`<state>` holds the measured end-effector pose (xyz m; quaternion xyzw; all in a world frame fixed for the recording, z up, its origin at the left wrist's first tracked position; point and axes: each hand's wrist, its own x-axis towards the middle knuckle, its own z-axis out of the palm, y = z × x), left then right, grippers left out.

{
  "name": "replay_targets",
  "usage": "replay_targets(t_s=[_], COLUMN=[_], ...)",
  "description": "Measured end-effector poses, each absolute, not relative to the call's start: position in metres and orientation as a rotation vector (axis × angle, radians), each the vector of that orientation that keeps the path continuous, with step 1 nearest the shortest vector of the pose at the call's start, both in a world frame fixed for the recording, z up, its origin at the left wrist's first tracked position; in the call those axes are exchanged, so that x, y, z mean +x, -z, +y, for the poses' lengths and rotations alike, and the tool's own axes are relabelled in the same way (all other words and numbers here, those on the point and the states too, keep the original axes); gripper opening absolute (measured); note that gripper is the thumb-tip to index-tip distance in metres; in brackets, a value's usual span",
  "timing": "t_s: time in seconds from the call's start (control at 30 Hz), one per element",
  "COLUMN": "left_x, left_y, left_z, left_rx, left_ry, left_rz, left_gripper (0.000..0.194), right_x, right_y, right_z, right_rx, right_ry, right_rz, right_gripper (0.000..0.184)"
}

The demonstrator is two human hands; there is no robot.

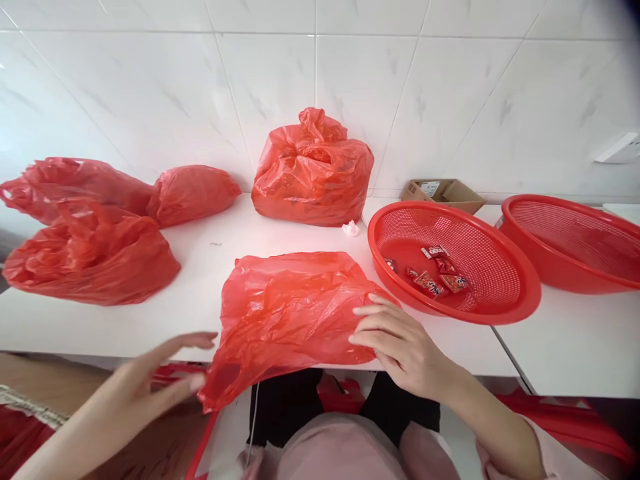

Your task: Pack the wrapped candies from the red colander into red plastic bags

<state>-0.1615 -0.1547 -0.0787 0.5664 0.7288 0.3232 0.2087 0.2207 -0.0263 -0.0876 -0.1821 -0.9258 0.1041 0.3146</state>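
Note:
A thin red plastic bag (290, 313) lies flat and wrinkled on the white table in front of me, its near left corner hanging past the edge. My left hand (145, 383) is beside that corner, thumb and fingers apart; whether the thumb touches the plastic I cannot tell. On the bag's right side rests my right hand (400, 340), its fingers stretched out over the plastic. Just beyond it stands a red perforated basket (500, 267) with several small red snack packets (445, 270) inside.
Knotted, filled red bags stand by the wall (313, 180) and at the left (90, 257). A second red basket (575, 267) is at the right, with a small cardboard box (450, 193) behind. Crumpled white paper (351, 228) lies on the table (200, 293).

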Motion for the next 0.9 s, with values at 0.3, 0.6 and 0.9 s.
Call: replay_targets(t_s=[0.3, 0.6, 0.9], left_x=[-0.098, -0.124, -0.117], left_y=[0.097, 0.142, 0.113], left_z=[-0.057, -0.093, -0.084], left_rx=[2.204, 1.865, 1.924], left_ry=[-0.499, -0.119, -0.48], left_rz=[1.961, 2.196, 2.288], left_gripper=[0.037, 0.054, 0.054], right_x=[0.25, 0.302, 0.246], right_y=[0.14, 0.161, 0.152], right_z=[-0.063, -0.057, -0.047], right_rx=[-0.7, -0.977, -1.036], right_ry=[-0.236, -0.215, -0.239], right_rz=[-2.39, -2.37, -2.05], right_gripper=[0.037, 0.039, 0.04])
